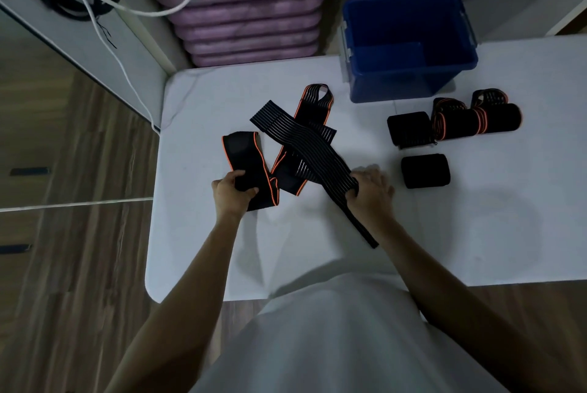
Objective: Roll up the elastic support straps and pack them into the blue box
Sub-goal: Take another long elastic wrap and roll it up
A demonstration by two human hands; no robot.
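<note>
On the white table (476,234), near its front edge, two loose straps lie tangled across each other: an orange-edged strap (244,157) and a ribbed black strap (305,141) that crosses over it on a slant. The left hand (233,191) has its fingers curled round the near end of the orange-edged strap, while the right hand (370,191) grips the ribbed strap partway along, leaving a tail that runs on toward the person's body. Both look light, limp and stretchy, so they will probably sag, twist and spring open rather than hold a shape; I would judge it best to free one from the other first, then take it by one flat end and roll it tight against the table, keeping a thumb on the coil. To the right, well apart from the tangle, sit rolled straps (476,121) and two plain black rolls (409,129), (425,175), none of them yet packed. The blue box (409,75) stands open at the far edge, with nothing showing inside it. The tabletop is smooth and pale, so cloth may slide on it. Beyond it are stacked purple mats (247,21), a white cable (127,8) and black cords; wood flooring shows on the left.
</note>
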